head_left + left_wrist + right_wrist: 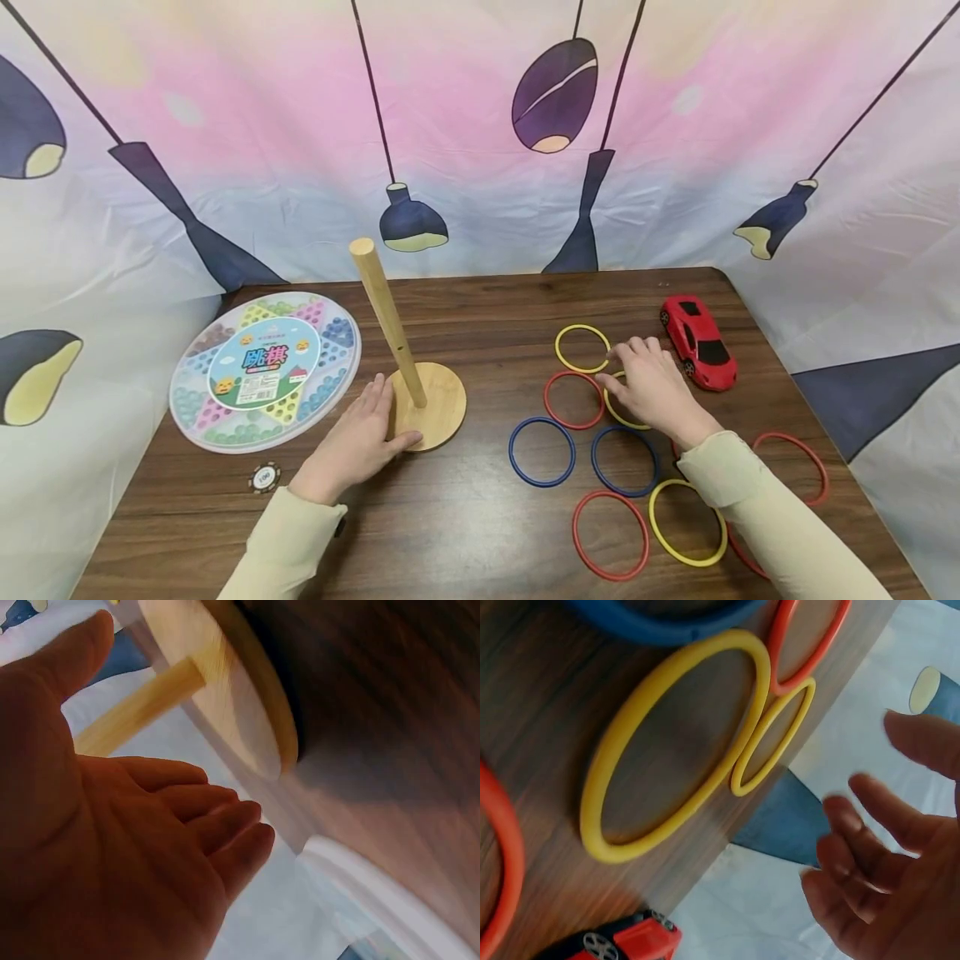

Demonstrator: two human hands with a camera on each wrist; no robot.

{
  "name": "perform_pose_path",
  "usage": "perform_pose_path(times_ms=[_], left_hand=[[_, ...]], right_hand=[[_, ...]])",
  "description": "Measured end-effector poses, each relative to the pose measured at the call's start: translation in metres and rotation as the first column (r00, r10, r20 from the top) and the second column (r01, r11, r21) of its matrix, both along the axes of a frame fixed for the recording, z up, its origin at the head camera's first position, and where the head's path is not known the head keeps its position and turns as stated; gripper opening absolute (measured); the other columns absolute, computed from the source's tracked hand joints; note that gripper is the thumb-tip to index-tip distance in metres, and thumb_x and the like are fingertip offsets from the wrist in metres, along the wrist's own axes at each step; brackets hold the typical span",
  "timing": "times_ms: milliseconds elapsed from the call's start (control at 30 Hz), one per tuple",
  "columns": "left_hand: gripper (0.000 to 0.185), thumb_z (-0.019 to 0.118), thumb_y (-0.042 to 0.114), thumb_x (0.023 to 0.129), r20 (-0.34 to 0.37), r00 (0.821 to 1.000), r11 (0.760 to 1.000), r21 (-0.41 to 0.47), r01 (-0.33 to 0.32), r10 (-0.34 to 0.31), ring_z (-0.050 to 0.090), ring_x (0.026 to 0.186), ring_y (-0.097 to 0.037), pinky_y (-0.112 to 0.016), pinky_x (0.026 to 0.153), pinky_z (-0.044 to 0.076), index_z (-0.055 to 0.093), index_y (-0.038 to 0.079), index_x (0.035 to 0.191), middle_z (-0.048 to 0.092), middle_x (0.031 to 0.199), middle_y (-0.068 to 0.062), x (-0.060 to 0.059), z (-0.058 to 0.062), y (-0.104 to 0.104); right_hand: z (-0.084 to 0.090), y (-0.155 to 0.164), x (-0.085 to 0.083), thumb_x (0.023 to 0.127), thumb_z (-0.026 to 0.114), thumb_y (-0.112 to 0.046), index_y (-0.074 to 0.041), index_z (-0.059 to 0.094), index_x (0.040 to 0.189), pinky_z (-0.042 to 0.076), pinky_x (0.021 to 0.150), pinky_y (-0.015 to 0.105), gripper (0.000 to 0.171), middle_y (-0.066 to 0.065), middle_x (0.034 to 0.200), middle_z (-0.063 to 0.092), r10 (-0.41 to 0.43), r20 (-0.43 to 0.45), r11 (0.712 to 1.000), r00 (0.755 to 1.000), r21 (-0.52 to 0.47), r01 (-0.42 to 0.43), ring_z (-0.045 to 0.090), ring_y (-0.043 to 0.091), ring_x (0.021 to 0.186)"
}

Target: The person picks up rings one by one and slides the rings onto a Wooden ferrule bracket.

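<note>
Rings lie scattered on the right half of the dark wooden tabletop [480,517]: nearest are a red ring [611,534] and a yellow ring [687,522] side by side, with two blue rings [542,451] just beyond them. Left hand [356,442] rests flat at the near-left edge of the round wooden base [442,400], its fingers [217,817] straight and close together, holding nothing; the thumb lies against the base rim. A tilted wooden peg [386,321] rises from this base. Right hand [654,387] lies over a partly covered yellow ring [675,742], fingers [870,832] loosely spread and relaxed; whether they touch this ring cannot be told. Farther on, another red ring [573,400] and another yellow ring [582,348] lie left of the hand. A red toy car [699,340] stands to the far right, near the hand. A round checkers board [264,371] lies at far left, with a small chip [264,477] near it.
</note>
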State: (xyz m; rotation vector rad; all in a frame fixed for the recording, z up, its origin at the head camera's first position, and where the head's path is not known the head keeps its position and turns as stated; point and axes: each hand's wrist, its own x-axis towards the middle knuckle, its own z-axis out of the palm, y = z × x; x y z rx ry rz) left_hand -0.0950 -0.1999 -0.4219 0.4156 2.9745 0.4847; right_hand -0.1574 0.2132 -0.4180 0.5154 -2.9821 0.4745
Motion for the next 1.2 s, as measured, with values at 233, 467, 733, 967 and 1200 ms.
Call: perform_pose_path(times_ms=[233, 467, 733, 967, 1200], left_hand=[[0.089, 0.061, 0.043, 0.095, 0.037, 0.998, 0.999, 0.006, -0.054, 0.054, 0.023, 0.138, -0.052, -0.058, 0.11, 0.026, 0.022, -0.021, 0.143, 0.019, 0.149, -0.041, -0.001, -0.013, 0.008], [0.093, 0.06, 0.048, 0.093, 0.051, 0.995, 0.996, -0.003, -0.086, 0.086, 0.018, 0.141, -0.049, -0.06, 0.109, 0.027, 0.02, -0.018, 0.146, 0.011, 0.153, -0.036, -0.001, -0.025, 0.011], [0.091, 0.059, 0.049, 0.094, 0.039, 0.995, 0.995, -0.056, -0.085, 0.088, 0.02, 0.141, -0.047, -0.062, 0.107, 0.029, 0.022, -0.015, 0.147, 0.015, 0.154, -0.033, 0.0, -0.025, 0.012], [0.092, 0.057, 0.052, 0.094, -0.014, 0.997, 0.996, -0.055, -0.075, 0.074, 0.022, 0.141, -0.046, -0.061, 0.107, 0.03, 0.023, -0.013, 0.148, 0.015, 0.155, -0.032, 0.004, -0.032, 0.01], [0.094, 0.058, 0.054, 0.092, -0.028, 0.996, 0.996, -0.017, -0.09, 0.09, 0.022, 0.141, -0.045, -0.061, 0.108, 0.028, 0.021, -0.012, 0.149, 0.015, 0.155, -0.031, 0.004, -0.037, 0.007]], right_hand=[[-0.004, -0.008, -0.002, 0.086, 0.075, -0.025, -0.008, 0.065, 0.096, 0.039, 0.069, 0.041, 0.022, 0.0, 0.079, 0.056, 0.02, 0.137, 1.0, 0.99, -0.008, -0.02, 0.047, 0.024, 0.081], [-0.011, -0.013, -0.006, 0.086, 0.075, -0.029, -0.008, 0.065, 0.097, 0.038, 0.07, 0.04, 0.025, -0.001, 0.078, 0.055, -0.003, 0.164, 1.0, 0.986, -0.003, 0.004, 0.046, 0.024, 0.082], [-0.017, -0.018, -0.007, 0.086, 0.076, -0.024, -0.008, 0.065, 0.099, 0.041, 0.071, 0.043, 0.024, -0.001, 0.079, 0.055, 0.023, 0.154, 1.0, 0.988, 0.012, -0.025, 0.048, 0.024, 0.083], [-0.022, -0.019, -0.008, 0.085, 0.076, -0.018, -0.009, 0.062, 0.093, 0.041, 0.067, 0.04, 0.018, -0.003, 0.076, 0.053, 0.041, 0.14, 0.999, 0.989, 0.025, -0.045, 0.048, 0.023, 0.078], [-0.024, -0.021, -0.011, 0.085, 0.075, -0.015, -0.009, 0.062, 0.091, 0.043, 0.067, 0.043, 0.016, -0.002, 0.076, 0.055, 0.056, 0.149, 0.997, 0.987, 0.038, -0.063, 0.05, 0.024, 0.078]])
